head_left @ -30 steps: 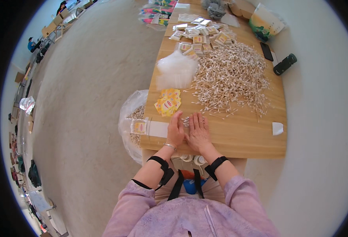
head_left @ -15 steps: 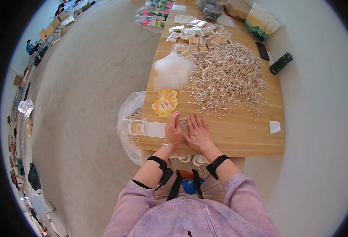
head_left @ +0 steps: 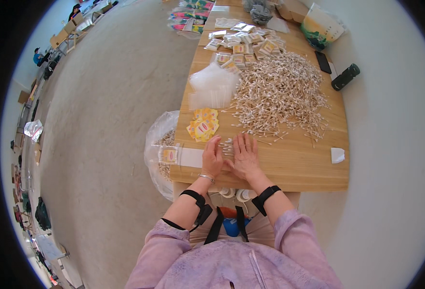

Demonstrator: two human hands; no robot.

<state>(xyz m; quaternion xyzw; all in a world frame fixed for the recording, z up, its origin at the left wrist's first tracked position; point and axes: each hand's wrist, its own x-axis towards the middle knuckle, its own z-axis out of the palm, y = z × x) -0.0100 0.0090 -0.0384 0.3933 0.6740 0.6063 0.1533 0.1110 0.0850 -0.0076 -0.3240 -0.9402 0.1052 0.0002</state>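
Note:
A small group of cotton swabs (head_left: 227, 147) lies side by side on the wooden table between my two hands. My left hand (head_left: 212, 157) rests on its edge against their left side, fingers stretched out. Flat on the table at their right lies my right hand (head_left: 245, 156), its fingers extended; its thumb reaches toward my left hand. Left of my left hand is a white strip (head_left: 191, 157), and a filled packet of swabs (head_left: 168, 154) sits at the table's left edge. Yellow printed cards (head_left: 203, 126) are piled just beyond. A large heap of loose swabs (head_left: 282, 91) spreads farther back.
Clear empty bags (head_left: 212, 86) and several filled packets (head_left: 241, 45) lie beyond the cards. Along the right side are a phone (head_left: 323, 62), a dark flask (head_left: 345, 77) and a white scrap (head_left: 337, 155). A clear sack (head_left: 150, 139) stands below the left edge.
My right hand has slid slightly right, so more of the swabs between my hands shows. My left hand stays in nearly the same place.

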